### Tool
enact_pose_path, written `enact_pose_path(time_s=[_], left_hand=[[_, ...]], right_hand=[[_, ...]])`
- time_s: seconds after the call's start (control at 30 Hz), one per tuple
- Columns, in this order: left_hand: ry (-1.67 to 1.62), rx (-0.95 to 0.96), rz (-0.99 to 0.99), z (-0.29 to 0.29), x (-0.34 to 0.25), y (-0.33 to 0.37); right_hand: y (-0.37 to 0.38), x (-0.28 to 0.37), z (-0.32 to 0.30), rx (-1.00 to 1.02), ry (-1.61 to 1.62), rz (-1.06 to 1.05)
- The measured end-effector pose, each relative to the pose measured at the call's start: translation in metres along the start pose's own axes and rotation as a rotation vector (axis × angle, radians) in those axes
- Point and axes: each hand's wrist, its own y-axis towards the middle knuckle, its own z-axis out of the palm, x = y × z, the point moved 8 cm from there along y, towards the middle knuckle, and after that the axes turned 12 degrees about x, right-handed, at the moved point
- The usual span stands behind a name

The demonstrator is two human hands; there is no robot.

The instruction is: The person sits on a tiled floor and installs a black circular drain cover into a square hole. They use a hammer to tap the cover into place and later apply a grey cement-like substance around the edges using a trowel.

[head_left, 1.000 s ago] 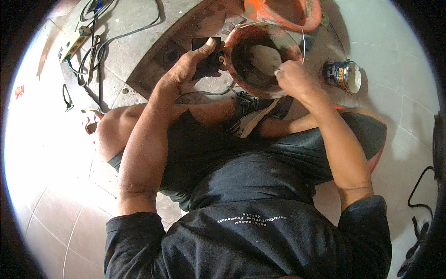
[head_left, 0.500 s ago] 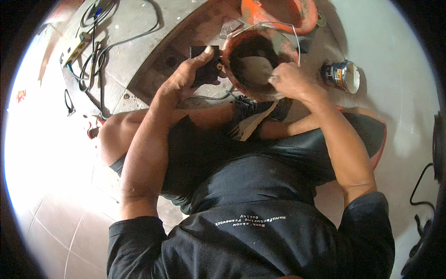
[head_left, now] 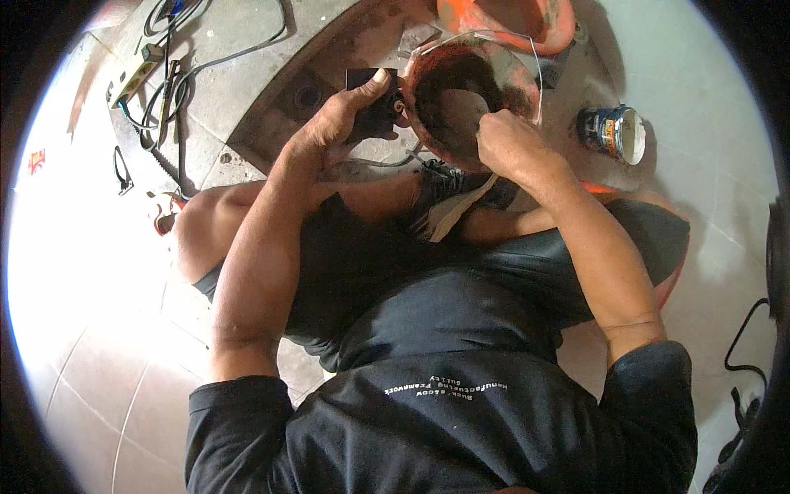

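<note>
Left hand [head_left: 341, 115] around black block [head_left: 376, 110]; right hand [head_left: 512, 145] closed over reddish bucket [head_left: 518, 89], grasp unclear; tin [head_left: 607, 132], power strip [head_left: 132, 82] either side

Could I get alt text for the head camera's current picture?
A seated person holds a black object in the left hand, beside a reddish bucket of grey material; the curled right hand is at the bucket's right side, any held item hidden. A dark can is to the right, a power strip to the left.

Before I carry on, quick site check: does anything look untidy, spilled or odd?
Cords sprawl in untidy loops around the power strip, upper left. The orange bucket by the right hand has dark residue inside. No clear spill shows.
</note>
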Motion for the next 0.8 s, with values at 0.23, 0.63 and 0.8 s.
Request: enact_pose_path(time_s=[0.23,0.63,0.8], left_hand=[[0.019,0.017,0.013,-0.001,-0.003,-0.003],[0.001,0.008,-0.001,-0.007,0.001,0.000],[0.022,0.011,0.000,0.001,-0.003,0.005]], right_hand=[[-0.007,-0.026,-0.030,-0.221,0.061,0.038],[-0.003,-0.032,-0.019,0.127,0.398,-0.024],[0.011,-0.023,0.000,-0.241,0.029,-0.207]])
